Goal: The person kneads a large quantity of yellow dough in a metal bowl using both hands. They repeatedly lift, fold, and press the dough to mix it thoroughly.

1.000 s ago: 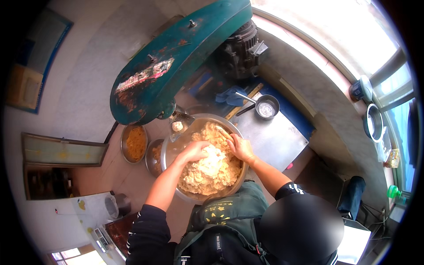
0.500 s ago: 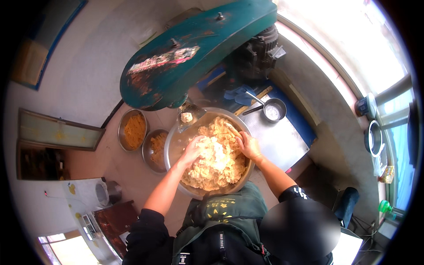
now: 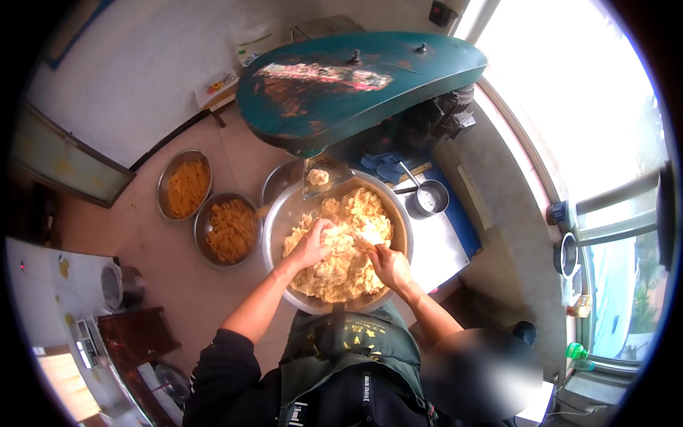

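Well, from my remote seat I see both hands working inside the rim of a wide metal bowl (image 3: 279,229). Pale yellow dough (image 3: 331,274) lies heaped in it, just in front of the dark green apron (image 3: 391,341); a strip of bare bowl wall shows at the dough's left. The left hand (image 3: 313,245) bends over the heap with its fingertips against it, and I cannot tell how firmly they close. The right hand (image 3: 390,267) has its fingers curled at the heap's right part; whether they grasp dough or something else, I cannot tell.

Beyond the far rim, I find the green machine housing (image 3: 320,99) overhead, a small dough lump (image 3: 318,177) just below it. Leftward, one basin (image 3: 163,188) and a second basin (image 3: 202,240), both holding yellow-orange food, stand on the floor (image 3: 167,285), the second near the bowl. On my right, a dark pan (image 3: 430,198) and a blue cloth (image 3: 384,165) lie beside the bowl on the tabletop (image 3: 437,249), and a grey wall (image 3: 512,235) bounds that side.
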Demonstrator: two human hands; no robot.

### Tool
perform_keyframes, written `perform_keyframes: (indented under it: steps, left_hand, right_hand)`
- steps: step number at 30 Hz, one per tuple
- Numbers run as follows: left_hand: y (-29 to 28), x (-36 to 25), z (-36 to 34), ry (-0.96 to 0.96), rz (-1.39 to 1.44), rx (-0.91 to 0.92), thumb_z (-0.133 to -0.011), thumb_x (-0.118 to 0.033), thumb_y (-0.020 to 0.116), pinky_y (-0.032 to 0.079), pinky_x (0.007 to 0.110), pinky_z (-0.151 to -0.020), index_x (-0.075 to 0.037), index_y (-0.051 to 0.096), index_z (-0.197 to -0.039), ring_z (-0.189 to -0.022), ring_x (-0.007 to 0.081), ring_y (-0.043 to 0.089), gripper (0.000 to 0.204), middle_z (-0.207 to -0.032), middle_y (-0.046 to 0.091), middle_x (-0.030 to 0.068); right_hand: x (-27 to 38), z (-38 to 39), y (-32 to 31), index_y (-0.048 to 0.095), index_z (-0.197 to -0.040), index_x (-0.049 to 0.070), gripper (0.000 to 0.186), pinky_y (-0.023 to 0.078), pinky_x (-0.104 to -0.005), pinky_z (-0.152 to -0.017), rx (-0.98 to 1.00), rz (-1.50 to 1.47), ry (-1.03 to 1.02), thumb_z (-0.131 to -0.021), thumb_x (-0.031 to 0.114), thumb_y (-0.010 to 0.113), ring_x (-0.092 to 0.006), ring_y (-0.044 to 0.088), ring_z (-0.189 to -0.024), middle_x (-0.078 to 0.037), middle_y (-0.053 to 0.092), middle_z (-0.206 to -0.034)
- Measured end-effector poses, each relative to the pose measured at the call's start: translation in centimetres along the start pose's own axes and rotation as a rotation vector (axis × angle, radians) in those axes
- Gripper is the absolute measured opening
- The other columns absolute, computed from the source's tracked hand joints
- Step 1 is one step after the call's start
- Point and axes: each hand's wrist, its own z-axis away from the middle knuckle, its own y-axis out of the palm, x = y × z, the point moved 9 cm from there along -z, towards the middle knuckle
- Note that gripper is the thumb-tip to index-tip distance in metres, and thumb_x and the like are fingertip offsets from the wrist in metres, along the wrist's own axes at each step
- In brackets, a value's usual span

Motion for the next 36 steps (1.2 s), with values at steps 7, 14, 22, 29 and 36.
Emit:
perform_keyframes:
  steps: [7, 14, 22, 29, 36]
  left_hand:
    - [0.0, -2.5, 0.5, 0.226, -0.150, 0.089, -0.075, -0.012, 0.087, 0.047, 0.041, -0.112, -0.006, 0.045, -0.147, -0.140, 0.0330, 0.051, 0.083, -0.152, 0.050, 0.0206]
    - [-2.2, -0.5, 2.1, 0.203, -0.058, -0.123, -0.079, -0.007, 0.083, 0.052, 0.038, -0.105, -0.009, 0.057, -0.136, -0.128, 0.0305, 0.060, 0.063, -0.140, 0.058, 0.0160]
    - [-3.0, -1.8, 5.7, 0.133, -0.033, -0.373, -0.085, 0.001, 0.075, 0.055, 0.036, -0.091, -0.010, 0.062, -0.124, -0.107, 0.0270, 0.061, 0.043, -0.119, 0.053, 0.0145]
    - [-3.0, -1.9, 4.6, 0.038, -0.149, -0.393, -0.083, -0.001, 0.070, 0.056, 0.041, -0.079, -0.009, 0.061, -0.115, -0.093, 0.0296, 0.065, 0.034, -0.114, 0.056, 0.0124]
    - [-0.9, -0.3, 3.9, 0.084, -0.455, -0.220, -0.079, -0.004, 0.072, 0.057, 0.047, -0.066, -0.008, 0.069, -0.110, -0.076, 0.0306, 0.071, 0.032, -0.099, 0.068, 0.0120]
  right_hand:
    - [1.8, -0.2, -0.7, 0.068, -0.096, 0.000, 0.027, 0.055, -0.0522, -0.068, 0.059, 0.030, 0.039, -0.099, 0.026, 0.064, -0.0463, 0.069, -0.075, -0.025, 0.070, -0.078]
    - [2.3, -3.0, -0.9, 0.070, -0.102, -0.002, 0.031, 0.055, -0.0421, -0.065, 0.222, 0.055, 0.044, -0.100, 0.029, 0.065, -0.0339, 0.073, -0.072, -0.024, 0.070, -0.080]
    - [8.4, -13.3, -0.1, 0.072, -0.102, -0.001, 0.028, 0.054, -0.0466, -0.064, 0.231, 0.172, -0.164, -0.100, 0.027, 0.064, -0.0453, 0.071, -0.081, -0.028, 0.069, -0.082]
    - [5.7, -25.1, 8.2, 0.074, -0.101, 0.002, 0.040, 0.057, -0.0547, -0.076, 0.181, 0.462, -0.183, -0.098, 0.039, 0.060, -0.0477, 0.070, -0.088, -0.029, 0.071, -0.090]
    - [7.5, -24.6, 6.9, 0.073, -0.108, 0.007, 0.037, 0.057, -0.0571, -0.079, 0.172, 0.373, -0.222, -0.098, 0.039, 0.059, -0.0500, 0.069, -0.088, -0.030, 0.071, -0.092]
